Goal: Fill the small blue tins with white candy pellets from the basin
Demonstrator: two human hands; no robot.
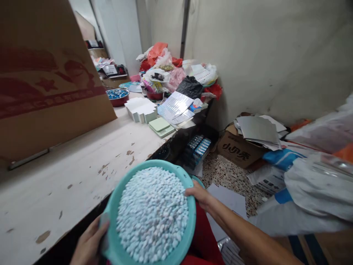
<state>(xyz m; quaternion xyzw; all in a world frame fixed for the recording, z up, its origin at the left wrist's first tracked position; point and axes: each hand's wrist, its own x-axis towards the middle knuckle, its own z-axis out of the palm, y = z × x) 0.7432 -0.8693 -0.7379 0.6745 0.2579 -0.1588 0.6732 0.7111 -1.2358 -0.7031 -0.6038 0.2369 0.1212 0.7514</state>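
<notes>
While your left hand [89, 241] and right hand [200, 193] clamp opposite sides of the teal basin [112, 228], tabletop [82, 162] lies nearer left grip.

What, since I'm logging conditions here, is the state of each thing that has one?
Teal basin: heaped with pale blue pieces, held up by the left hand and right hand
Red bowl: full of blue pieces
White tabletop: chipped or stained in patches
Black bag: crumpled
Silvery sheets: loosely overlapping
Green device: lying flat, power unclear
</notes>
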